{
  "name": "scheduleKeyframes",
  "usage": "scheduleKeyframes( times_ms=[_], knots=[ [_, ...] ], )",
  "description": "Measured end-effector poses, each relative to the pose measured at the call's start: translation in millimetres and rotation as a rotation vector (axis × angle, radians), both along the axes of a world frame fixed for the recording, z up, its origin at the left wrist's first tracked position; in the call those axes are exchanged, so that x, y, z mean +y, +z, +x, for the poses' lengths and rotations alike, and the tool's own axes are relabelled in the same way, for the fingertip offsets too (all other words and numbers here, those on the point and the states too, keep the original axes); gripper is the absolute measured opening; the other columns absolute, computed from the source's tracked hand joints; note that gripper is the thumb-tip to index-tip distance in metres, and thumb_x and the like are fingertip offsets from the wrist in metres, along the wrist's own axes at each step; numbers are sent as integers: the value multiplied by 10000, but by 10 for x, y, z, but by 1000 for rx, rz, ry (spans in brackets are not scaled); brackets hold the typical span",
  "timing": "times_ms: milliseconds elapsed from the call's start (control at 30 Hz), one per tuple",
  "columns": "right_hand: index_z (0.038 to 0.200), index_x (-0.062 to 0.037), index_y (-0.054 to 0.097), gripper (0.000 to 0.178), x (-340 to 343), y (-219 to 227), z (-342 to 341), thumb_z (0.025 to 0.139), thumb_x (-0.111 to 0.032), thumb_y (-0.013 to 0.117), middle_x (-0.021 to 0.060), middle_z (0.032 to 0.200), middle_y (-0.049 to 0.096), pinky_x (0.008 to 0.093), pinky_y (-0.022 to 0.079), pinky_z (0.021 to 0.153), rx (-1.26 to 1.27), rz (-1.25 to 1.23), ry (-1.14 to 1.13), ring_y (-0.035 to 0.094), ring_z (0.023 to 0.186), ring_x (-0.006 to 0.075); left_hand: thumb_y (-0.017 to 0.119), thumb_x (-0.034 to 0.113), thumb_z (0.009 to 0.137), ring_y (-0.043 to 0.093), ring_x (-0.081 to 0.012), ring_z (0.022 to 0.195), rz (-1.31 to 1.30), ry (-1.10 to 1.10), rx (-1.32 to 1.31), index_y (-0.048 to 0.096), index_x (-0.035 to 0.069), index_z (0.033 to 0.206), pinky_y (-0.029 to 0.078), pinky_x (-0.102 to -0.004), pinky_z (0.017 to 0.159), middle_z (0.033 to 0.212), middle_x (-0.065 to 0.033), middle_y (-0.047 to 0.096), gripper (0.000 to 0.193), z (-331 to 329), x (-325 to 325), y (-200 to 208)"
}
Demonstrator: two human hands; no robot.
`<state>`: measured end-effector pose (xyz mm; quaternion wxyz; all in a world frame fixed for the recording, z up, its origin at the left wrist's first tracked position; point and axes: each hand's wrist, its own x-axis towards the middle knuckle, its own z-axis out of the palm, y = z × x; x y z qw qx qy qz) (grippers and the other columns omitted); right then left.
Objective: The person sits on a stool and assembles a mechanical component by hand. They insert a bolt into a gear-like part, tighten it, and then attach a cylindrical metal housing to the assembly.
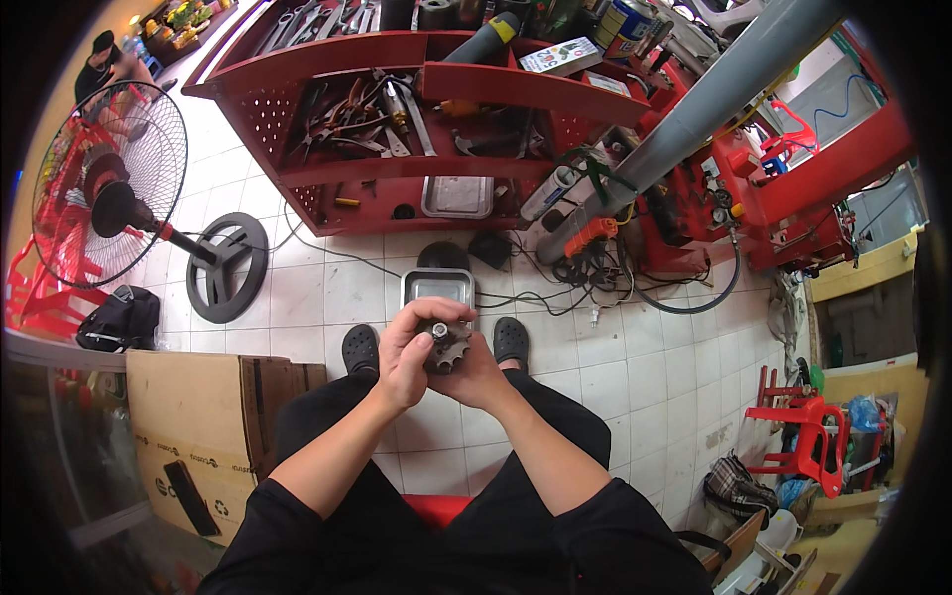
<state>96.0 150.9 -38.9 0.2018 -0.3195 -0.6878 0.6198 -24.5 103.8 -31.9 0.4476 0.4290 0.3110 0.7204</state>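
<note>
Both my hands are wrapped round a dark, round metal part with a toothed edge, like a small sprocket or hub (454, 354), above the floor between my knees. A shiny hex nut or bolt head (439, 330) stands at its upper side. My left hand (401, 359) curls over the left and top of the part, the thumb by the nut. From below and the right, my right hand (480, 380) supports it, its fingers mostly hidden. Just beyond the hands a metal tray (408, 289) lies on the tiles, partly covered by my fingers.
Ahead stands a red tool cart (347, 52) with wrenches and pliers. A pedestal fan (111, 206) is at the left, above a cardboard box (183, 397) with a phone (190, 498). Cables (585, 270) and a red machine (783, 203) are at the right. Someone sits far left.
</note>
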Motion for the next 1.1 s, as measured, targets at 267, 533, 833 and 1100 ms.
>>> scheduleKeyframes(
  times_ms=[267,533,833,1100],
  knots=[
    [1062,-64,604,443,11,31,-30,673,-213,752,128,1001,662,360,512,802,-84,128,42,650,953,291,540,219,889,564,-231,1054,12,11,66,514,-24,1075,440,-368,932,1099,-181,590,307,-33,8,-22],
    [1040,-42,600,430,-13,13,-31,663,-154,775,74,973,667,320,517,775,-69,56,-25,648,900,180,568,221,860,576,-281,1056,-30,-4,13,411,22,1134,451,-405,943,1126,-207,561,374,-35,13,-74],
    [1044,-53,614,430,-3,94,-24,676,-198,781,107,984,675,349,519,803,-111,46,-34,667,935,256,509,194,871,578,-242,1049,25,-37,-15,453,-10,1156,441,-372,953,1133,-174,573,355,-38,16,-48],
    [1032,-45,619,394,-16,114,-31,703,-206,763,101,969,682,344,521,797,-42,17,-35,669,932,233,520,211,879,576,-238,1062,18,-32,12,468,-21,1133,456,-377,944,1131,-158,581,348,-58,8,-69]
  ],
)
